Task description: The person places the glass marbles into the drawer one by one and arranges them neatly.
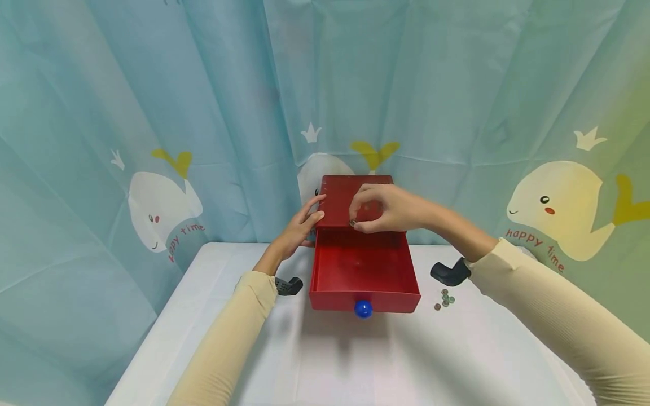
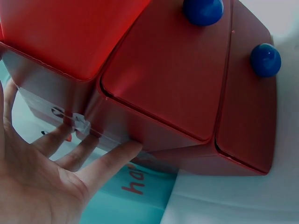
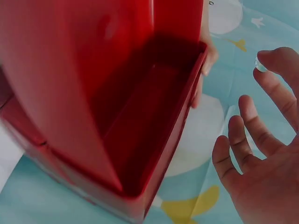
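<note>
A red cabinet (image 1: 337,194) stands on the table, its top drawer (image 1: 332,300) pulled out, with a round blue knob (image 1: 363,309) on the front. My left hand (image 1: 297,228) touches the cabinet's left side with fingers spread; in the left wrist view its fingertips (image 2: 133,148) lie against the side wall. Above the cabinet top, just behind the drawer's opening, my right hand (image 1: 393,208) pinches a small glassy bead (image 3: 260,66) between thumb and forefinger. The other right fingers (image 3: 247,109) are loosely bent and touch nothing.
Several small greenish and brownish beads (image 1: 445,298) lie on the white table (image 1: 345,372) to the right of the drawer. Two lower drawers with blue knobs (image 2: 265,60) are closed. A blue-green curtain (image 1: 244,113) with whale prints hangs behind the table.
</note>
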`<state>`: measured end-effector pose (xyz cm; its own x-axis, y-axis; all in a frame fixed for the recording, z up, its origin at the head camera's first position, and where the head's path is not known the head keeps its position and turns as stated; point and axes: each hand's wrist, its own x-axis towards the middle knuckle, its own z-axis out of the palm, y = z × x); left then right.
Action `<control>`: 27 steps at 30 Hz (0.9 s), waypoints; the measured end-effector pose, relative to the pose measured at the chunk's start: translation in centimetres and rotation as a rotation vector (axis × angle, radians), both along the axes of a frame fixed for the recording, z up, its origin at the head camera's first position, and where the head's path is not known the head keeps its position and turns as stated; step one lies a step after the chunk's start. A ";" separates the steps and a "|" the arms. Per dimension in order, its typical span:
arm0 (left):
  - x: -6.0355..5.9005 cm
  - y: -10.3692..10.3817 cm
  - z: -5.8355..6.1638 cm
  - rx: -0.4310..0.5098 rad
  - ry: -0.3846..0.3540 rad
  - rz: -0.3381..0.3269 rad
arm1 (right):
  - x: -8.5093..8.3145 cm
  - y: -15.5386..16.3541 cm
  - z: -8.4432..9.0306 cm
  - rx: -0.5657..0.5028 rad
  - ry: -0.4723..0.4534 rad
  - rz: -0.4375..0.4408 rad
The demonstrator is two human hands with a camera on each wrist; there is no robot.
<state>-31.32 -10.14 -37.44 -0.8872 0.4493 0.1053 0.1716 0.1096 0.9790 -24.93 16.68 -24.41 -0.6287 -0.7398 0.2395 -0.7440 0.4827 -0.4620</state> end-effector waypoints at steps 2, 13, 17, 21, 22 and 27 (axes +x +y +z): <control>0.0 0.0 0.0 -0.003 -0.003 0.004 | -0.2 -0.6 -0.1 -0.003 0.000 0.014; 0.0 0.0 0.0 -0.012 0.001 0.003 | -0.9 -3.1 -1.1 -0.024 0.014 0.078; 0.1 0.0 0.1 -0.016 -0.001 0.004 | -1.1 -3.6 -1.6 -0.020 0.017 0.074; 0.1 0.0 0.1 -0.017 -0.005 0.004 | -1.2 -3.9 -2.1 -0.019 0.008 0.077; 0.1 0.0 0.1 -0.018 -0.005 0.006 | -1.2 -3.9 -2.2 -0.020 0.004 0.078; 0.1 0.1 0.3 -0.018 -0.002 0.012 | -1.3 -4.0 -2.4 -0.023 -0.005 0.083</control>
<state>-31.18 -10.08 -37.15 -0.8925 0.4407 0.0956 0.1685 0.1293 0.9772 -26.26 12.66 -26.83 -0.5666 -0.7838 0.2542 -0.7787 0.4086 -0.4761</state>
